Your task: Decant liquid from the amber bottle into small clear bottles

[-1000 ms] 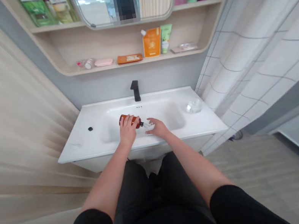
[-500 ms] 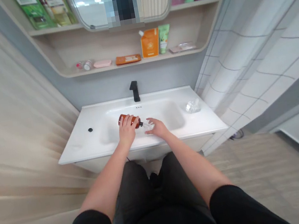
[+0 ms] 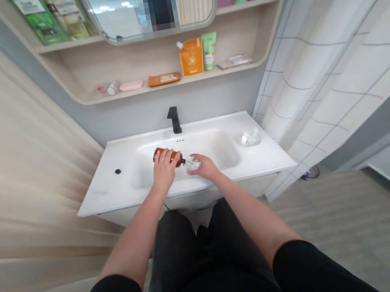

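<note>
While left hand (image 3: 164, 170) clamps amber bottle (image 3: 165, 154) | right hand (image 3: 205, 167) cups clear bottle (image 3: 193, 164) | over white basin (image 3: 218, 149)

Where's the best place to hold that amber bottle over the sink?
Around its amber cylindrical body, from above, as the left hand does: the body is thickest, while the narrow black neck tilts toward the clear bottle in the right hand.

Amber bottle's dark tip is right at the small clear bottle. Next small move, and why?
Probably line the tip up by steadying the small clear bottle in the right hand: the left hand holds the amber bottle tilted down toward it, both over the white basin.
</note>
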A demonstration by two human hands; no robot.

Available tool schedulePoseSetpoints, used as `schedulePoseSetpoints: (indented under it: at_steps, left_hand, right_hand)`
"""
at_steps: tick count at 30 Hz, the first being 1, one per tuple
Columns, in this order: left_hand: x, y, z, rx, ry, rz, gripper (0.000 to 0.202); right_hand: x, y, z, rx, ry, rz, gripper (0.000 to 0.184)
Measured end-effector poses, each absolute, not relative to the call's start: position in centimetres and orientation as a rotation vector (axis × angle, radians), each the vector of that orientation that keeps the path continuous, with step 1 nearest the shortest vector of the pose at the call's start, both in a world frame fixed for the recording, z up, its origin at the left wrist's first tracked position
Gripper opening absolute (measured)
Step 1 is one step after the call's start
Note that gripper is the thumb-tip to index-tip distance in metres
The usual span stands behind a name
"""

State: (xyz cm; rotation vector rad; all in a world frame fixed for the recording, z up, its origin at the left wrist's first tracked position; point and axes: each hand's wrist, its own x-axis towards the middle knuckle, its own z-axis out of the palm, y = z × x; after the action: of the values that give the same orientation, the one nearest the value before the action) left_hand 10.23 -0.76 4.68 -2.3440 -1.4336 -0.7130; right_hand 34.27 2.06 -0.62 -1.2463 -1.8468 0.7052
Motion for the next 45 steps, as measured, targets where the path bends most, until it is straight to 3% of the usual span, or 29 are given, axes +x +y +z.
schedulePoseSetpoints:
  at_steps: [45]
  left_hand:
    - [10.3,-0.4,6.5,-2.349,-1.286,-0.677,0.057]
  right_hand:
    - [34.2,2.1,-1.2,-1.151,-1.731,0.762,0.085]
